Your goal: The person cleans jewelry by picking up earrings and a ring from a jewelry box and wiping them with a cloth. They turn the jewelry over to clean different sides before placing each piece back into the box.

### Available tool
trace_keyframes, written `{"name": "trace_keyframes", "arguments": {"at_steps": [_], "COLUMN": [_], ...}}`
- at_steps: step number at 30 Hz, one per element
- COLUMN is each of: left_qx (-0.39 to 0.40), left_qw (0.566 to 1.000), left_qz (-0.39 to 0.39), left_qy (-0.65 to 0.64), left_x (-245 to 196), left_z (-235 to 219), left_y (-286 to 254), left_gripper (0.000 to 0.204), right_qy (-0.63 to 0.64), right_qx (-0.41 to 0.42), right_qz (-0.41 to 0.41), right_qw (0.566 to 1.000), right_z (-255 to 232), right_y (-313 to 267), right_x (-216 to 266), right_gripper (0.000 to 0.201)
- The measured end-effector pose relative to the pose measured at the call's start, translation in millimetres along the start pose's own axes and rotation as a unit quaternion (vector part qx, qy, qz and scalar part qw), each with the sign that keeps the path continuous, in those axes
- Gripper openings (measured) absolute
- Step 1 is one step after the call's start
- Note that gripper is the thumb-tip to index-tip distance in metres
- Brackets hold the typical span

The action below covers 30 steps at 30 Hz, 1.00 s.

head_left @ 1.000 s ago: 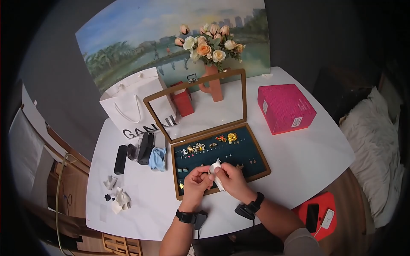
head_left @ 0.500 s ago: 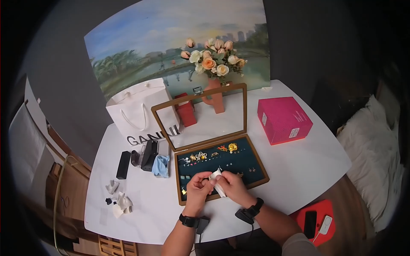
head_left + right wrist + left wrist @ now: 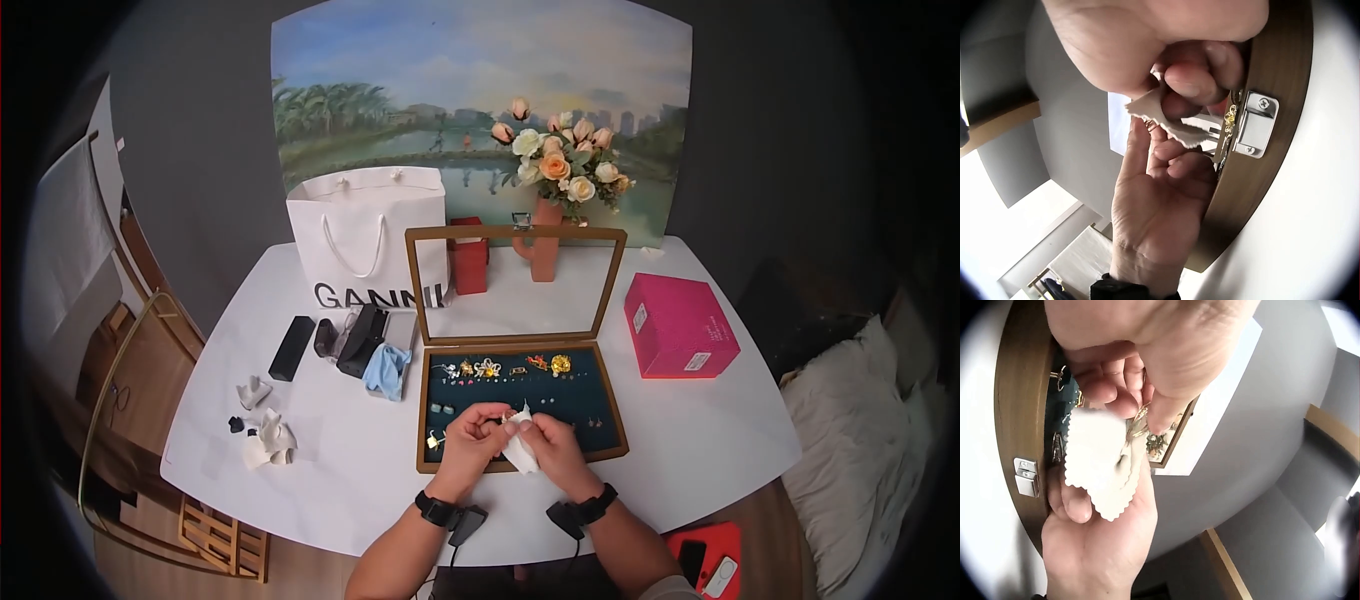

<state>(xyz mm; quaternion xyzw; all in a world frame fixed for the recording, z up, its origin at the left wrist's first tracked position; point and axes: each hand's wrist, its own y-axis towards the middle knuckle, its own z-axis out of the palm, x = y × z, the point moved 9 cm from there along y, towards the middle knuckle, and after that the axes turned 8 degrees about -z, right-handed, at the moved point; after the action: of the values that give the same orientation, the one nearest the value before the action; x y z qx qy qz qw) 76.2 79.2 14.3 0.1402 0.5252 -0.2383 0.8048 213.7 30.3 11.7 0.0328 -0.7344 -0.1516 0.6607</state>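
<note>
Little has changed: the white cloth (image 3: 521, 456) is still between both hands, above the front rim of the open case (image 3: 422, 405), near the front edge of the table (image 3: 350, 500). The left hand (image 3: 471, 452) pinches a gold-coloured piece (image 3: 1138, 424), its grip nearly closed; the right hand (image 3: 562, 456) grips the cloth, thumb against curled fingers. The handling therefore seems unfinished.

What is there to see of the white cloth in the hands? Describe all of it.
The white cloth is thin and soft-looking, with a scalloped edge. It is folded and creased, held over the front part of the open display case. The right hand grips it, and one end hangs down. A small gold-coloured piece, pinched by the left hand, appears against it.
</note>
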Motion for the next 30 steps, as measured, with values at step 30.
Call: {"name": "trace_keyframes", "arguments": {"at_steps": [30], "left_qx": [-0.018], "left_qw": [1.0], "left_qz": [-0.011], "left_qy": [0.007], "left_x": [-0.7], "left_z": [-1.5], "left_y": [3.6], "left_gripper": [0.021], "right_qy": [-0.007], "right_qx": [-0.104], "right_qz": [-0.033], "right_qw": [0.994], "right_z": [-19.9], "right_y": [0.5], "right_x": [-8.1], "right_gripper": [0.036]}}
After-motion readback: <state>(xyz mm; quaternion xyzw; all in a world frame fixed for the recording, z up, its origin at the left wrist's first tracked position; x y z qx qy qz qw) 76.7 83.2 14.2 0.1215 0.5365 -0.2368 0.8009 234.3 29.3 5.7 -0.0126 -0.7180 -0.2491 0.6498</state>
